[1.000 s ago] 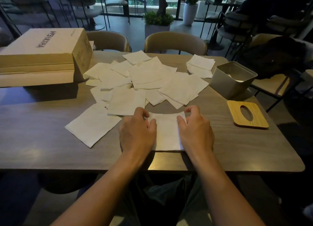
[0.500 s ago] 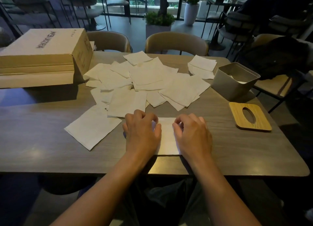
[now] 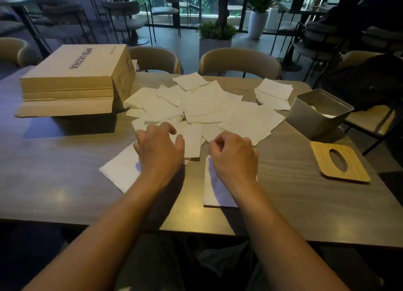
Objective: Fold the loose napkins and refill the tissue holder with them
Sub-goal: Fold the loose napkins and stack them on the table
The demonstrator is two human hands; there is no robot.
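A narrow folded white napkin (image 3: 214, 192) lies on the wooden table (image 3: 54, 159) near the front edge. My right hand (image 3: 234, 157) hovers over its far end with fingers loosely curled, and I see nothing in its grip. My left hand (image 3: 160, 151) is to the left with spread, bent fingers touching a loose flat napkin (image 3: 192, 142). Several more loose napkins (image 3: 209, 103) are scattered behind. The grey tissue holder (image 3: 309, 118) stands open at the right with white tissue inside, and its wooden slotted lid (image 3: 349, 172) lies flat in front of it.
A large cardboard box (image 3: 76, 72) with an open flap fills the back left of the table. A small stack of napkins (image 3: 273, 92) lies at the back right. One unfolded napkin (image 3: 118, 170) lies left of my left hand. Chairs (image 3: 239, 61) line the far side.
Both hands have come off the folded napkin. My left hand moved left and forward onto a loose napkin. My right hand lifted slightly and curled its fingers.
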